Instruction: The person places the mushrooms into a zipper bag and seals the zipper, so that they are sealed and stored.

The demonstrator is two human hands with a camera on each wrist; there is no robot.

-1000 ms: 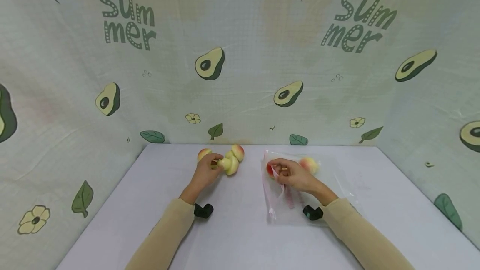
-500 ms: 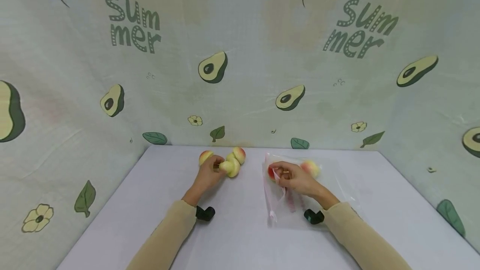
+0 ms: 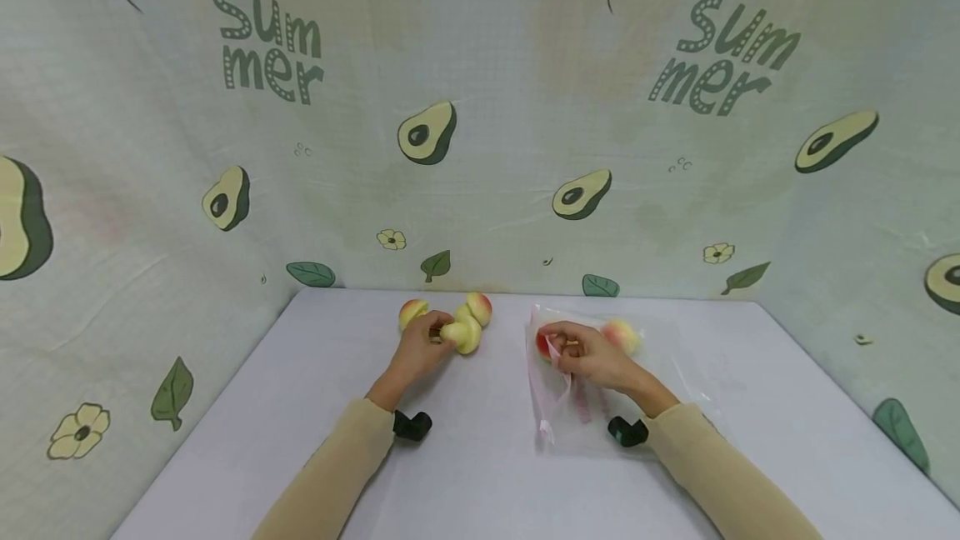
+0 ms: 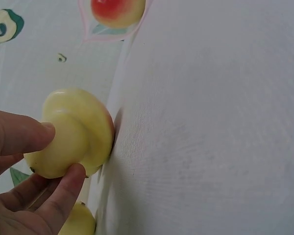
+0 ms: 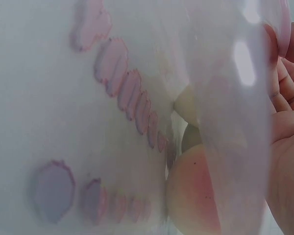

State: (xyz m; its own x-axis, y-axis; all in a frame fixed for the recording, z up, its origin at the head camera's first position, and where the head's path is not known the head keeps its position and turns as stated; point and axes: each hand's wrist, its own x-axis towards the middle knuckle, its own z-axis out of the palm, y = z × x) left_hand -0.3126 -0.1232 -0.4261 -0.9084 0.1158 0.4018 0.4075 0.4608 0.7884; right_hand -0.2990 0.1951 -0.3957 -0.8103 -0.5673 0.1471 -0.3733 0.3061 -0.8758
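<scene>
At the back left of the table, my left hand (image 3: pixel 422 348) pinches the neck of a yellow pear (image 4: pixel 71 137) between thumb and fingers. Touching or close behind it lies another pear with a red blush (image 3: pixel 478 309), and a third pear (image 3: pixel 411 312) shows beyond the hand. To the right, my right hand (image 3: pixel 592 352) pinches the pink edge of a clear plastic bag (image 3: pixel 551 432). Inside the bag lie a red-and-yellow fruit (image 3: pixel 542 345), partly covered by the fingers, and another yellow-red fruit (image 3: pixel 619 336). Pink printed marks show on the bag in the right wrist view.
The white table (image 3: pixel 480 457) runs back to a cloth backdrop (image 3: pixel 495 107) printed with avocados, leaves and lettering. The same cloth rises along both sides. Each wrist wears a small black camera.
Both hands stay nearly in place, the left pinching the pear and the right holding the bag's edge. The head view has tilted slightly, so everything sits a little lower.
</scene>
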